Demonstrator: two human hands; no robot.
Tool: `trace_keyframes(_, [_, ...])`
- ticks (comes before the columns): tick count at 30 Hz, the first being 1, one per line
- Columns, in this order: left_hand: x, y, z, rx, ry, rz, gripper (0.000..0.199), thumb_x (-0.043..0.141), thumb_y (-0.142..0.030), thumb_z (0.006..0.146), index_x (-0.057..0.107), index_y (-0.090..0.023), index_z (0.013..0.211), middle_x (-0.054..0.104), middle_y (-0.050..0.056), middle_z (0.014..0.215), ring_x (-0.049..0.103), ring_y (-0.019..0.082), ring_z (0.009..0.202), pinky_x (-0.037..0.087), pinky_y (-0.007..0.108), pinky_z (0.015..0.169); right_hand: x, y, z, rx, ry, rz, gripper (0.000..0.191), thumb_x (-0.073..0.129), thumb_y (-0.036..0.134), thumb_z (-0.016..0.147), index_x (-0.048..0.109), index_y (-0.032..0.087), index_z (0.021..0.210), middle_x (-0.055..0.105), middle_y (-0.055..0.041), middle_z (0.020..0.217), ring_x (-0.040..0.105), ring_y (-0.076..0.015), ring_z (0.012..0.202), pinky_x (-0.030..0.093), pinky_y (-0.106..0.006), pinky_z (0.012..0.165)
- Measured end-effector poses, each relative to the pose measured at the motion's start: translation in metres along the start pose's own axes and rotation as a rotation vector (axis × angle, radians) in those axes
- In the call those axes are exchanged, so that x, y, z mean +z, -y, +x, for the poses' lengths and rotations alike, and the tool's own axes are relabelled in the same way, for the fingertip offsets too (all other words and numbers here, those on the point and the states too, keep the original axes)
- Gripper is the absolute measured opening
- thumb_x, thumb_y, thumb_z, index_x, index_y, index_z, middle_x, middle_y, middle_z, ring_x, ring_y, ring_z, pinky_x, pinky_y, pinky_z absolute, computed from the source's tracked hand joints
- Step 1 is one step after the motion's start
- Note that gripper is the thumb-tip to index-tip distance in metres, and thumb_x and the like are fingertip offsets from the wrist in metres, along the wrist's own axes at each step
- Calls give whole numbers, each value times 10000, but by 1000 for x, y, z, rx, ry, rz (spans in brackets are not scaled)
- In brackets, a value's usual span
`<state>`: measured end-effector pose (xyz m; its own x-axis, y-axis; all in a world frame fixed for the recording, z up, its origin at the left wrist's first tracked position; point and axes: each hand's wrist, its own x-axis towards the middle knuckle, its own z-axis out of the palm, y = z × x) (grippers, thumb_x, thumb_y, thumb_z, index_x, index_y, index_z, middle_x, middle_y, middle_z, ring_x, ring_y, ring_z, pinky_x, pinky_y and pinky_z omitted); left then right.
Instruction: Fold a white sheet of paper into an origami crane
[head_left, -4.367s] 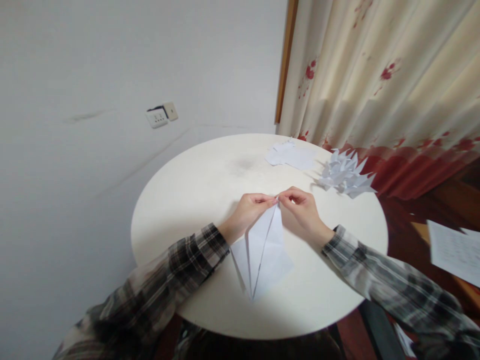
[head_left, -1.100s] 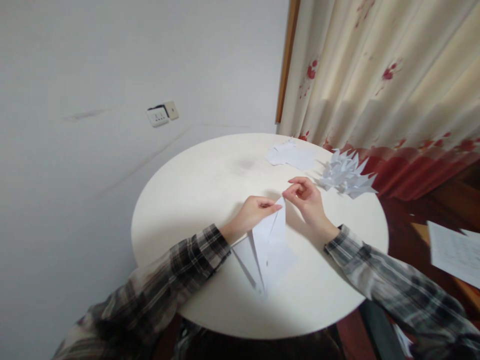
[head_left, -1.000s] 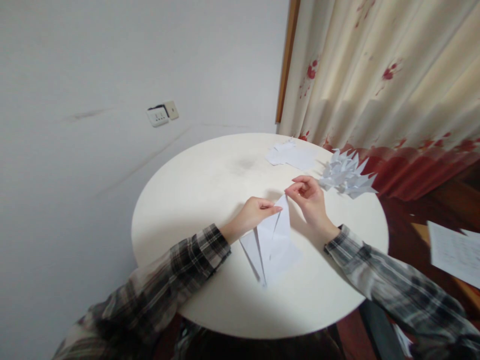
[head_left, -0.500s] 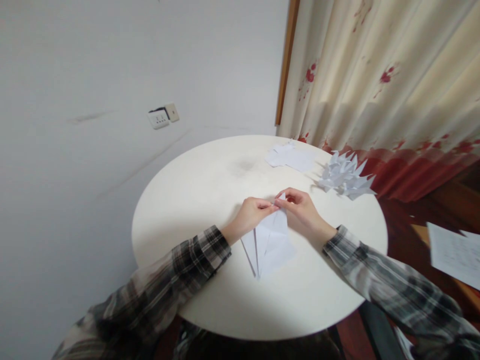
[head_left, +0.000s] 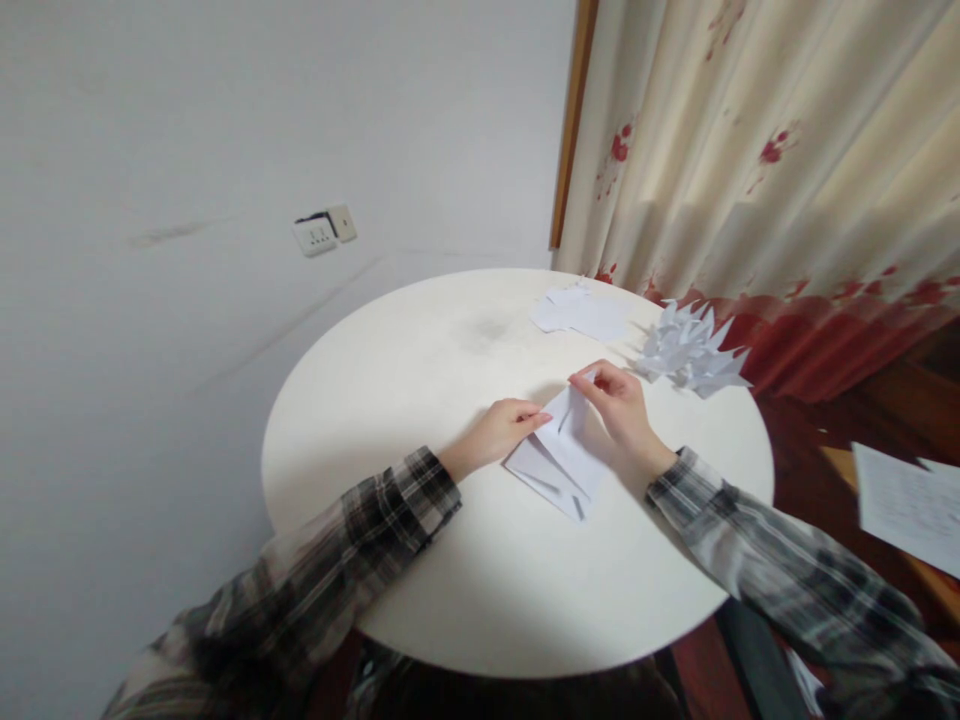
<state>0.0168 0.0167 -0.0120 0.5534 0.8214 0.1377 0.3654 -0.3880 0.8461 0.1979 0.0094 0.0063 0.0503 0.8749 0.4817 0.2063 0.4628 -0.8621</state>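
Observation:
A folded sheet of white paper (head_left: 564,452) is held between my two hands over the round white table (head_left: 480,590). My left hand (head_left: 504,432) pinches its left edge between thumb and fingers. At the upper corner, my right hand (head_left: 615,400) grips the paper with thumb and fingertips. The layers stand partly apart, with dark gaps showing between the folds. Its lower corner points toward me, slightly to the right. Whether that corner rests on the table I cannot tell.
At the back of the table lie flat white paper pieces (head_left: 577,314). A heap of pointed folded-paper shapes (head_left: 691,350) sits by the right edge. Beyond are a floral curtain (head_left: 750,180) and a wall with a socket (head_left: 315,236). Printed sheets (head_left: 907,505) lie lower right.
My hands have moved apart, the right one going up and to the right along the paper. The paper has turned, its lower corner swinging right, and its layers have spread.

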Motion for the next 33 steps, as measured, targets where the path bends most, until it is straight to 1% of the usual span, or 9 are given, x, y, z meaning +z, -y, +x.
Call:
trace_keyframes(3, [-3,2,-1,82,-60,199,212,536,-273,812,606,-145,658,538,3,707,496,131,704,372,228,642,-1,-10,0,35,106,20,196,647,347,711,622,169,790,617,-7,749,517,-116,663,377,-246,608])
trace_keyframes(7, [-3,5,-3,15,-60,222,71,585,-210,775,627,-154,784,552,-13,701,482,114,631,359,220,581,-4,-28,-1,124,271,12,427,664,350,693,535,196,1070,607,6,780,543,-117,655,415,-251,604])
trace_keyframes(12, [0,16,-5,42,-187,286,261,641,-205,735,527,-184,969,545,-32,732,515,128,671,400,238,628,-10,-39,-2,85,436,-278,432,676,291,677,520,186,1066,585,26,702,525,-119,615,417,-258,598])
trace_keyframes(17, [4,24,-5,88,-267,349,271,602,-152,767,438,-191,979,539,-18,779,538,143,713,427,257,650,-10,-41,-2,52,445,-372,322,578,268,773,500,187,1074,591,18,697,536,-125,602,420,-259,586])
trace_keyframes(21, [4,25,-4,76,-286,353,223,572,-140,798,436,-188,968,550,-12,791,549,141,711,446,261,649,-8,-45,-4,-12,398,-459,451,607,259,757,441,174,1168,578,-24,828,535,-135,626,453,-283,612])
trace_keyframes(24, [2,20,-5,127,-323,473,232,610,-133,776,468,-167,957,545,26,888,548,154,786,463,287,713,-7,-47,-5,-150,339,-574,502,643,245,734,443,151,1185,543,-90,966,549,-176,754,476,-332,701])
trace_keyframes(28, [2,12,-7,330,-182,712,68,508,-141,854,563,-169,883,585,43,931,525,182,933,442,323,834,-7,-46,-6,-336,392,-638,300,614,235,775,548,173,1061,562,-104,989,523,-230,941,458,-384,830])
trace_keyframes(30, [2,13,-7,377,-122,814,128,466,-161,883,593,-168,901,616,44,929,526,191,957,439,332,849,-7,-44,-6,-368,440,-626,193,561,229,820,582,183,1006,590,-95,964,533,-220,934,464,-381,829])
trace_keyframes(33, [1,18,-6,401,-93,941,205,430,-171,901,591,-141,1025,633,67,1044,526,196,1031,425,338,899,-8,-41,-7,-386,480,-597,173,512,241,858,608,188,992,621,-91,961,558,-203,919,482,-372,824])
